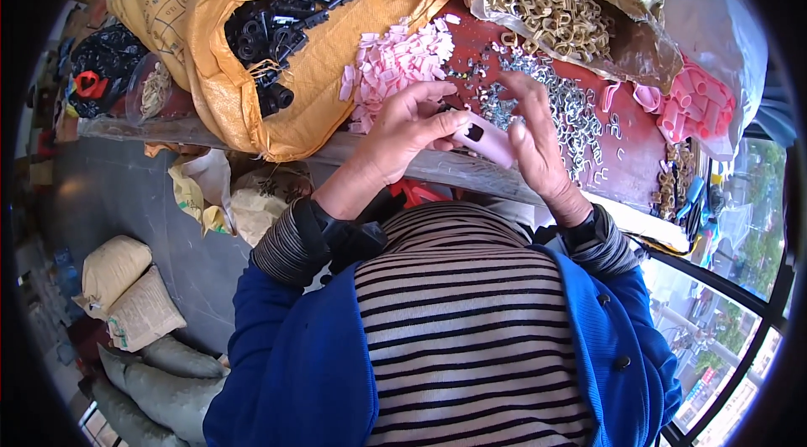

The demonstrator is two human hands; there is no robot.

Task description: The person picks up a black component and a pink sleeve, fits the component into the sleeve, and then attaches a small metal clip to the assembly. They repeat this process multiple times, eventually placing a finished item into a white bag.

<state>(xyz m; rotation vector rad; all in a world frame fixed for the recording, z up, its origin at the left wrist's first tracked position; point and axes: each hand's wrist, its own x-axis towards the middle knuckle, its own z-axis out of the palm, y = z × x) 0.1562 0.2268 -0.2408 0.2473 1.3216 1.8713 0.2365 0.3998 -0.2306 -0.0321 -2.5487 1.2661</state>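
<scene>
My left hand (pixel 410 129) pinches one end of a pale pink plastic tube-shaped part (pixel 489 143) with a dark opening in its side. At the part's other end is my right hand (pixel 542 140), with its fingers raised and apart from the thumb. The right thumb is close to the pink part; whether it touches is unclear. A small pale spot shows at that thumb's tip, too small to name. Behind the hands lie a heap of small pink plastic pieces (pixel 403 60) and many small silver bent metal clips (pixel 576 115) on the red tabletop (pixel 626 170).
An orange woven sack (pixel 202 44) at the left holds black plastic parts (pixel 273 35). A torn paper bag (pixel 656 35) spills brass-coloured metal rings (pixel 551 10). Pink tubular parts (pixel 698 98) lie at the right by a clear bag. Stuffed sacks (pixel 143 308) rest on the floor.
</scene>
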